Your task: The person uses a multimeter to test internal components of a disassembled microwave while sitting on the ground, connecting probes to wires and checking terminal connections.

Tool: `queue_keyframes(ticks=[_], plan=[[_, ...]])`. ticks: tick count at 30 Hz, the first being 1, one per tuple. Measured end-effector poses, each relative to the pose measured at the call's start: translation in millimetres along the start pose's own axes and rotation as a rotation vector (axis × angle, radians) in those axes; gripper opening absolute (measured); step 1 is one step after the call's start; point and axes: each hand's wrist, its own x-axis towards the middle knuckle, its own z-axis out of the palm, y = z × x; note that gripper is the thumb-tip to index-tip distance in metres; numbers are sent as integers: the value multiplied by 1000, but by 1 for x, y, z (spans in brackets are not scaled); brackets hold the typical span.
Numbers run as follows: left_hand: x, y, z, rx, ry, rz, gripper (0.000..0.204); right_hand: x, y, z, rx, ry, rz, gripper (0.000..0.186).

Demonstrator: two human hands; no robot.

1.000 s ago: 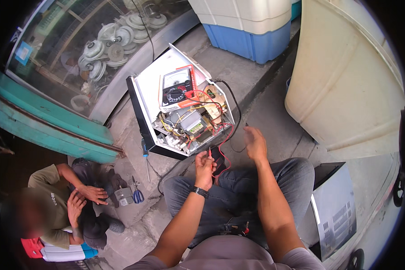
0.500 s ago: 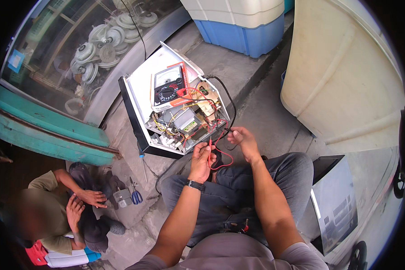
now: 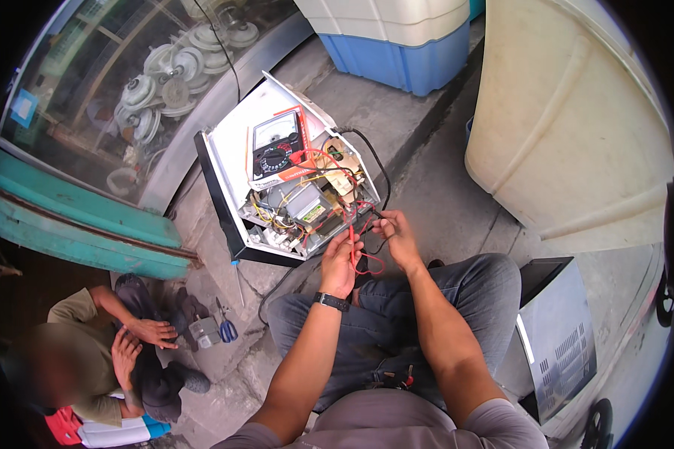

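An opened microwave oven [image 3: 241, 120] lies in front of me, its wires and a metal transformer [image 3: 298, 206] exposed. On top rests an analog multimeter [image 3: 276, 144], lying on an orange and white box [image 3: 302, 120]. My left hand [image 3: 340, 268] is closed around a red test probe [image 3: 352, 233], its tip pointing at the parts along the oven's near edge. My right hand [image 3: 398, 241] pinches a black test probe [image 3: 376, 215] beside the same edge. A red lead [image 3: 382, 263] loops below the hands. Whether either tip touches a contact is too small to tell.
A screwdriver [image 3: 237, 283] and blue-handled scissors [image 3: 227, 326] lie on the floor at left, near a seated person [image 3: 90, 359]. The grey metal cover [image 3: 562, 352] stands at right. Large plastic tubs [image 3: 569, 127] and a glass cabinet [image 3: 75, 97] border the space.
My right hand has moved forward and slightly left, bringing the black probe nearer the oven's parts. The left hand with the red probe has shifted only slightly.
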Motion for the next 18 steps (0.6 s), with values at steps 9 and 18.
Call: queue_keyframes(ticks=[9, 18], plan=[[6, -4, 4, -17, 45, 14, 25, 0, 0, -3, -45, 12, -15, 19], [6, -7, -2, -67, 106, 33, 24, -3, -3, 2, -67, -24, -8, 19]])
